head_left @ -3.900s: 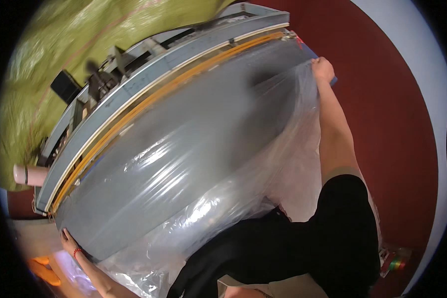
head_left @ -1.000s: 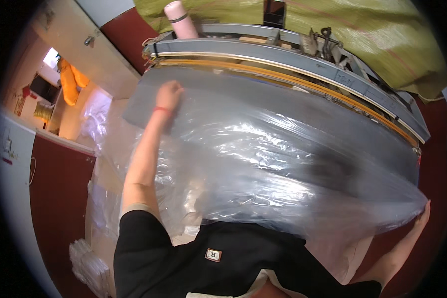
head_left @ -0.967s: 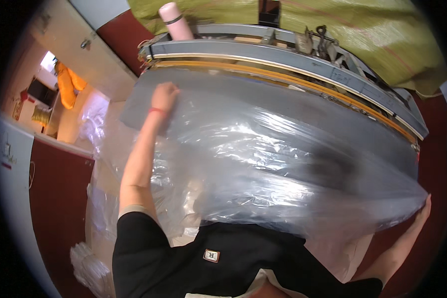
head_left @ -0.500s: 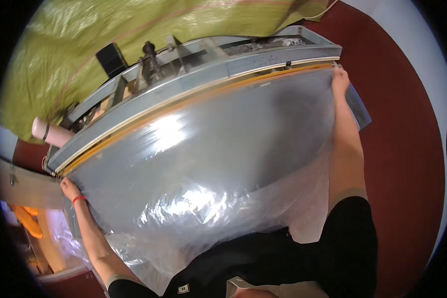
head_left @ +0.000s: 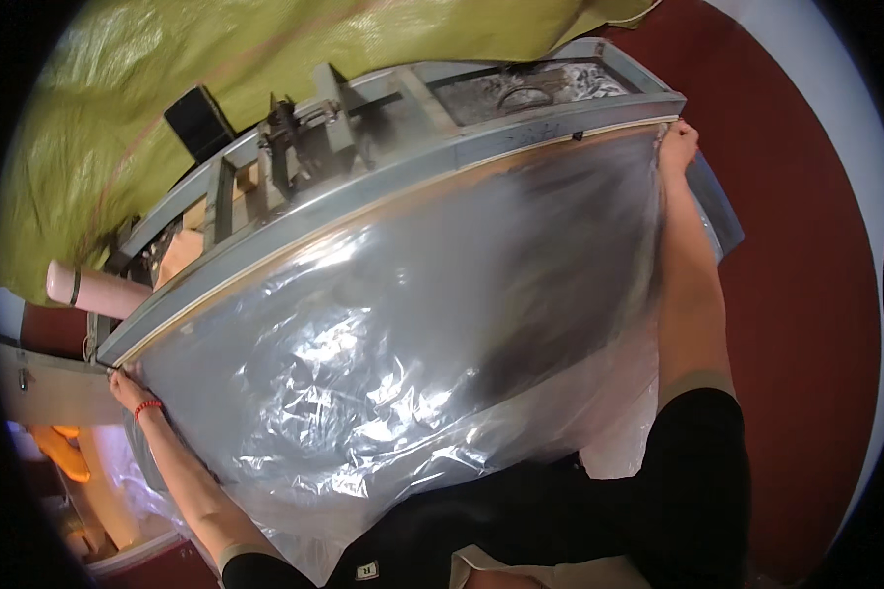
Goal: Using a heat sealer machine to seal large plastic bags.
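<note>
A wide sheet of clear plastic film [head_left: 363, 393] is stretched between my hands over a grey surface, glossy and wrinkled toward my body. My left hand [head_left: 128, 391], with a red bead bracelet at the wrist, is closed on the film's far left corner beside the end of a long metal frame [head_left: 383, 177]. Its far right corner is pinched in my right hand [head_left: 678, 147], close to the frame's other end. The film's far edge lies along the pale strip on the near side of the frame. My fingertips are partly hidden.
A black phone-like slab [head_left: 199, 123] leans behind the frame, and a pink bottle [head_left: 98, 290] lies at its left end. Yellow-green woven sheeting [head_left: 314, 39] covers the far side. Reddish floor [head_left: 796, 294] runs along the right. Orange things [head_left: 64, 452] sit at lower left.
Both hands have moved slightly outward, with the film still in them. Its far edge now covers the orange strip along the frame, and more wrinkles show in the middle.
</note>
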Available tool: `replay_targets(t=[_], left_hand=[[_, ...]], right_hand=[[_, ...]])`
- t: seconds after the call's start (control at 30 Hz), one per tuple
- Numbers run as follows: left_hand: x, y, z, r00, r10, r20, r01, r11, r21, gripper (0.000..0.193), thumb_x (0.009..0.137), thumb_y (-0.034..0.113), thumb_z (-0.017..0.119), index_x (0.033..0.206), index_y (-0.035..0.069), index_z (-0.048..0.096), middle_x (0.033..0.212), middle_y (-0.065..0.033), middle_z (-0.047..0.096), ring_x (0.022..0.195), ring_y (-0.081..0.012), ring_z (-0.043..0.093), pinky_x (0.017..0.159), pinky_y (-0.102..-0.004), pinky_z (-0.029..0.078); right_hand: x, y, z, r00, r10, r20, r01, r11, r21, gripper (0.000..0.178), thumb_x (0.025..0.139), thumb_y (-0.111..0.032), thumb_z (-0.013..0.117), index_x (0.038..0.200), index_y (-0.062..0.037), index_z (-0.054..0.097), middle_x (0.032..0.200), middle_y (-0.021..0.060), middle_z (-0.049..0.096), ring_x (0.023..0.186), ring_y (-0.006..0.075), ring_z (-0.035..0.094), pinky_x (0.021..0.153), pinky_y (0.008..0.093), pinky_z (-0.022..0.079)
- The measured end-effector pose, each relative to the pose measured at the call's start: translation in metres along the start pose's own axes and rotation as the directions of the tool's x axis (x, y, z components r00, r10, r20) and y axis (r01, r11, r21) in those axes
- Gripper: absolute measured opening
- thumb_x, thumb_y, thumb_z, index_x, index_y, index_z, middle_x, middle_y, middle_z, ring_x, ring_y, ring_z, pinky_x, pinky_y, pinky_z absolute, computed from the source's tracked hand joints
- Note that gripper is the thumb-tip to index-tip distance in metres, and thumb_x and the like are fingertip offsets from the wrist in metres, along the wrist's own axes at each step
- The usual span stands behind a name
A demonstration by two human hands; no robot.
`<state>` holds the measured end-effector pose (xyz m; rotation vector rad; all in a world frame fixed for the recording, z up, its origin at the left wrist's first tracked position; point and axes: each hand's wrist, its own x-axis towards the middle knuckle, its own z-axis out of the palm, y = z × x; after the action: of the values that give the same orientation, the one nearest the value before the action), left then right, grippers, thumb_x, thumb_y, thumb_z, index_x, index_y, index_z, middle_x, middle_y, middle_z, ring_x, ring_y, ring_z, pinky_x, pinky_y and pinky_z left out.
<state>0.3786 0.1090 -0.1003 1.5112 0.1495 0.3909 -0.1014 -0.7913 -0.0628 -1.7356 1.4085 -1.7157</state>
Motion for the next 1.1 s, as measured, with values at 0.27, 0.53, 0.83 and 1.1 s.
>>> replay_targets(t=[0.27, 0.53, 0.83, 1.1], left_hand=[[-0.03, 0.061, -0.013, 0.98, -0.164, 0.113, 0.072, 0.822, 0.565, 0.056, 0.084, 0.051, 0.036, 0.061, 0.003, 0.053, 0.049, -0.0019, 0.042, 0.046, -0.015, 0.042, 0.047, -0.027, 0.038], [-0.097, 0.111, -0.051, 0.919, -0.108, 0.378, -0.141, 0.807, 0.573, 0.032, 0.086, 0.036, 0.047, 0.062, 0.014, 0.046, 0.054, 0.0083, 0.033, 0.051, -0.0022, 0.03, 0.045, -0.0186, 0.021], [-0.236, 0.19, 0.029, 0.73, -0.133, 0.67, 0.015, 0.984, 0.179, 0.014, 0.083, 0.021, 0.053, 0.083, 0.008, 0.058, 0.07, 0.0064, 0.05, 0.061, -0.0014, 0.042, 0.053, -0.0157, 0.032], [-0.289, 0.23, 0.007, 0.698, -0.041, 0.715, -0.045, 0.994, 0.101, 0.013, 0.078, 0.019, 0.06, 0.077, 0.008, 0.054, 0.059, 0.0072, 0.045, 0.05, 0.0002, 0.037, 0.044, -0.0144, 0.026]], right_hand=[[0.008, -0.011, -0.022, 0.937, 0.105, 0.334, -0.198, 0.946, 0.257, 0.03, 0.085, -0.024, 0.047, 0.069, 0.002, 0.05, 0.068, 0.0124, 0.056, 0.054, 0.0185, 0.053, 0.055, 0.0319, 0.048], [-0.003, -0.045, -0.135, 0.865, 0.0, 0.502, -0.075, 0.989, 0.131, 0.021, 0.077, -0.017, 0.06, 0.09, -0.0009, 0.064, 0.084, 0.0048, 0.063, 0.077, 0.0099, 0.056, 0.072, 0.0222, 0.043], [0.028, -0.03, -0.188, 0.882, -0.463, 0.09, 0.471, 0.854, -0.221, 0.035, 0.08, -0.03, 0.055, 0.103, -0.0048, 0.058, 0.102, 0.0106, 0.059, 0.095, 0.0225, 0.056, 0.081, 0.0313, 0.042], [-0.322, -0.393, -0.137, 0.036, -0.835, 0.55, 0.063, 0.551, 0.832, 0.035, 0.068, -0.007, 0.063, 0.102, -0.0041, 0.056, 0.103, 0.0067, 0.055, 0.098, 0.0171, 0.051, 0.086, 0.0278, 0.038]])
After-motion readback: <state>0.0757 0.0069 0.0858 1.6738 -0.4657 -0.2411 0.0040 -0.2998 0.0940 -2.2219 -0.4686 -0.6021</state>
